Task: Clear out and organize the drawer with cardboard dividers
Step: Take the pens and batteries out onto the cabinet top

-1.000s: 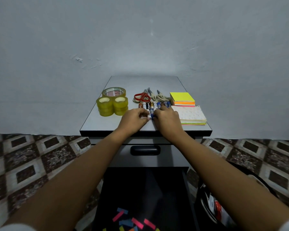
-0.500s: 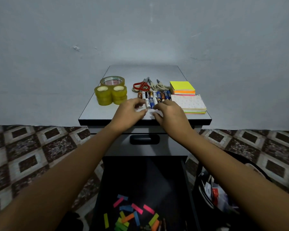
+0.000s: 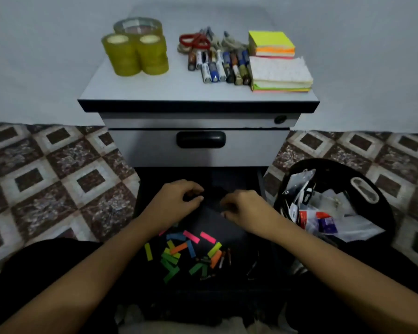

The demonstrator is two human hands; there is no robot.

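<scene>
- Drawer (image 3: 237, 247): pulled open below the bench (image 3: 143, 89), interior dark; coloured flags (image 3: 179, 251) scattered inside.
- Left hand (image 3: 176, 201), right hand (image 3: 245, 208): apart over the drawer's rear, fingers curled; whether either holds anything, cannot tell.
- Bench top: tape rolls (image 3: 135, 54), batteries (image 3: 222, 66).

The cabinet top (image 3: 155, 88) is smooth pale grey laminate with a faint sheen, edged in black. At its back left corner the tape rolls (image 3: 135, 54) are glossy yellowish plastic film. The scissors (image 3: 194, 41) have shiny red plastic handles, and the batteries (image 3: 217, 66) wear glossy printed wraps. By the right edge the note pads (image 3: 278, 68) are matt neon paper. The handle (image 3: 200, 139) is smooth black plastic. The open drawer (image 3: 227, 227) looks matt black inside, strewn with matt paper tabs (image 3: 179, 249). The bin (image 3: 381, 201) is glossy black plastic and holds crinkled shiny wrappers (image 3: 323, 213).
</scene>
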